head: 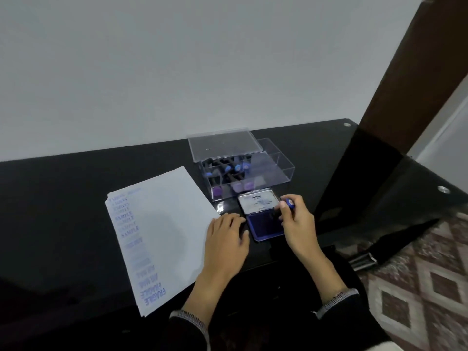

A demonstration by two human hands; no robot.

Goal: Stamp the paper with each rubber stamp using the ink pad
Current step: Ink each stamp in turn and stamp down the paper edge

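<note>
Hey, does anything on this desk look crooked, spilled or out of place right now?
Nothing looks spilled or damaged. The white paper sheet lies skewed to the black glass desk's edge, its stamped blue words running in an uneven column along its left side. The clear plastic stamp box's lid sits shifted off its base, leaving it part open.

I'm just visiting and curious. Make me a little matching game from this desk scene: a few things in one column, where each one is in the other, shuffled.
Things:
1. paper
2. ink pad
3. rubber stamp
4. clear box

Places:
A. held in the right hand
B. at the back of the desk, lid up
C. under the left hand
D. open, between the two hands

Pairs: 1-C, 2-D, 3-A, 4-B
</note>
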